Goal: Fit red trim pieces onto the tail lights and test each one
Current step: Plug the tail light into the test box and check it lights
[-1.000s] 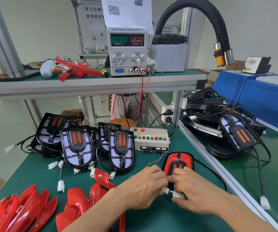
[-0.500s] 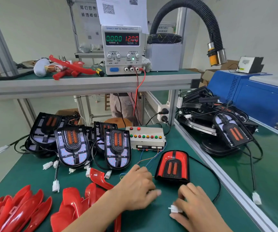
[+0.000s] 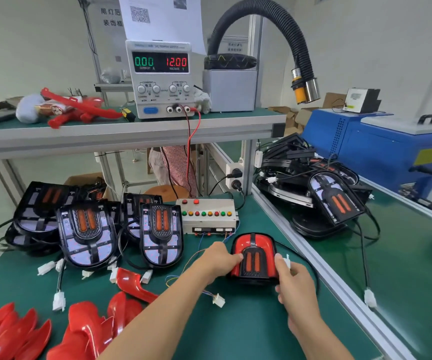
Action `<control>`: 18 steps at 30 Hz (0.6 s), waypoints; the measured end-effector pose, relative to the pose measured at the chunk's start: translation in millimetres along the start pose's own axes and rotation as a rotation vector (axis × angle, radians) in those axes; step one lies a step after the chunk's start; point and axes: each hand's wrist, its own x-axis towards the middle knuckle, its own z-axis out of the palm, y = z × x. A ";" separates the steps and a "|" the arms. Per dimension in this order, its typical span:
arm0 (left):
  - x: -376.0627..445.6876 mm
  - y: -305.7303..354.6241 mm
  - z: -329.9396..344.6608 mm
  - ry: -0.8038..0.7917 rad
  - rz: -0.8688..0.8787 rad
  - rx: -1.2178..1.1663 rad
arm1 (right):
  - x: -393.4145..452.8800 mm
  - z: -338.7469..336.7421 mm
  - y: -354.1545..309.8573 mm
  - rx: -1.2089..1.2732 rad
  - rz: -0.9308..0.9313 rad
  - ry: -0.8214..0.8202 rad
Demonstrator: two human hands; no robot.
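A second ago both hands were joined over small white plugs in front of the tail light; now they have parted and moved to the light itself. The black D-shaped tail light with red glossy trim fitted round its two orange lenses [image 3: 254,258] lies on the green-matted table [image 3: 248,331], just in front of the cream test box with its row of coloured buttons [image 3: 207,214]. The left hand [image 3: 220,261] grips the light's left edge, fingers curled against the red trim. The right hand [image 3: 294,279] holds the right edge with its thumb on the light, and a white plastic connector [image 3: 286,261] shows at its fingers, seemingly pinched there, with the light's black cable looping away behind. The tester's own white plug on thin coloured wires [image 3: 218,300] lies loose on the table below the left forearm, apart from both hands. That suggests the plugs are now separated, so this light's test looks finished and the piece is probably about to be lifted aside. Untrimmed black tail lights [image 3: 161,229] stand to the left, and loose red plastic trim pieces [image 3: 87,328] lie in the near-left corner, so more units remain.
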 end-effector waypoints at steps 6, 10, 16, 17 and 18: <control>-3.9 3.1 1.2 0.004 0.024 -0.078 | 14.1 -9.9 -1.7 -0.148 0.037 -0.142; -21.0 3.9 2.0 0.063 0.185 -0.133 | -1.7 -19.8 -7.9 -0.069 -0.159 -0.091; -61.1 9.6 0.9 0.160 0.213 -0.850 | -19.4 -44.2 -26.8 0.296 -0.308 0.008; -67.1 10.6 5.8 0.162 0.147 -0.865 | -24.7 -46.7 -34.4 0.411 -0.295 0.006; -75.0 10.9 12.2 0.123 0.092 -0.820 | -31.3 -48.4 -42.7 0.517 -0.277 -0.002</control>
